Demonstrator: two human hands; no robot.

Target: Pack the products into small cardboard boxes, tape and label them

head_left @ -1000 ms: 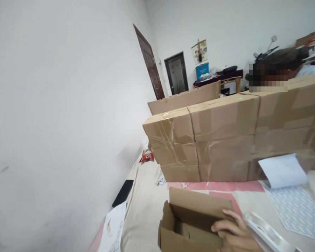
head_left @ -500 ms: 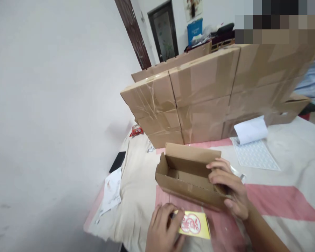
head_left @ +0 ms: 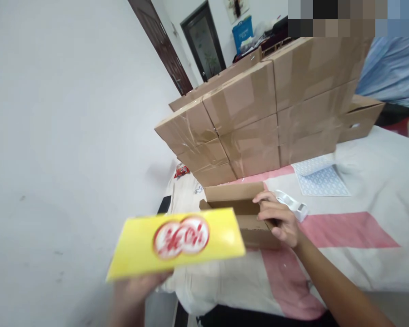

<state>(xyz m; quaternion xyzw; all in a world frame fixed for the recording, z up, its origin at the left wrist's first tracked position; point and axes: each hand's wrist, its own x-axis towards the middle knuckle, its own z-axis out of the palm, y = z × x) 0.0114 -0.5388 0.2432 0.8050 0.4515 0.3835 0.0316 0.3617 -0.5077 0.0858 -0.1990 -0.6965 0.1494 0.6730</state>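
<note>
Left hand (head_left: pixel 132 290) holds the yellow box (head_left: pixel 177 240) from below, in air near the carton (head_left: pixel 259 238) — a loose grip could drop it. Right hand (head_left: pixel 279 218) clamps the carton's end — hard pressing may bend it.

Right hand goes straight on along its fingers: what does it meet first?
The open brown cardboard box, most likely: the right hand appears to touch its right end, though depth there is unclear.

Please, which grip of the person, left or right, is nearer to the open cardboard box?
Right. The right grip touches the right end of the open cardboard box; the left grip is apart from it, lower left in the picture, holding the yellow box.
</note>
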